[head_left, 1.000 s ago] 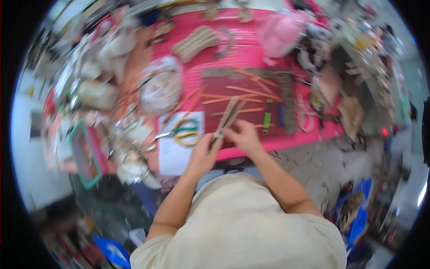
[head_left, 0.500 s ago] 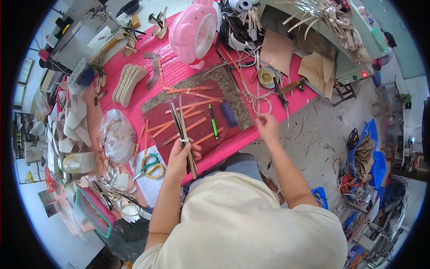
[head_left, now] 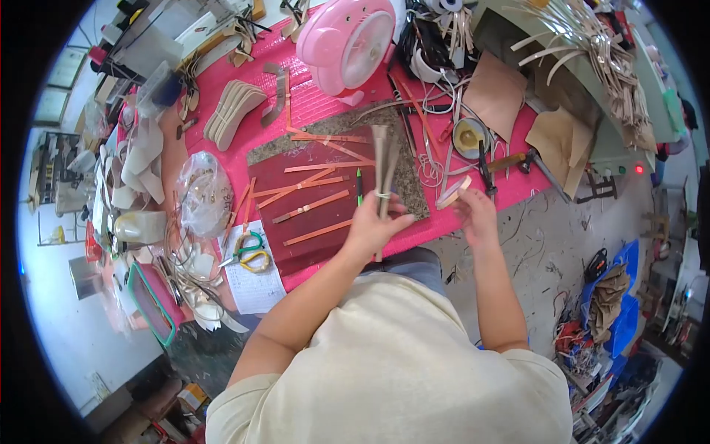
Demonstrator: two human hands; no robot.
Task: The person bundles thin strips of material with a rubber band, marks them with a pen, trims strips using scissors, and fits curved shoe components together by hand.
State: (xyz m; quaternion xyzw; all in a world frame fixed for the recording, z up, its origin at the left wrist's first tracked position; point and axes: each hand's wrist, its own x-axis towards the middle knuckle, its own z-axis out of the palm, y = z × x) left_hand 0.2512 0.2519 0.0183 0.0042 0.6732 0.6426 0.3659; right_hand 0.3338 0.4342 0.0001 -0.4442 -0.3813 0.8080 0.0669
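My left hand [head_left: 377, 223] is closed round a bundle of narrow grey-brown strips [head_left: 381, 159], which stands nearly upright and is blurred at its top. A white band ties the bundle just above my fingers. My right hand [head_left: 477, 214], to the right of it, pinches a pale ring-shaped coil [head_left: 452, 192] at the table's front edge; its exact kind is unclear. Below and left of the bundle lies a dark red mat [head_left: 296, 244] with several orange strips [head_left: 316, 206] on it. A green pen [head_left: 360, 186] is partly hidden behind my left hand.
A pink fan [head_left: 347, 44] stands at the back. Scissors [head_left: 248, 251] lie on a written sheet [head_left: 255, 288] at left, near a plastic bag [head_left: 205, 196]. On the right are a bowl [head_left: 470, 138], a hammer [head_left: 518, 160] and thin white cord [head_left: 429, 170].
My left hand has moved right with the bundle, now more upright and over the pen. My right hand, earlier pinched beside the white cord, now holds the pale coil. The view has shifted.
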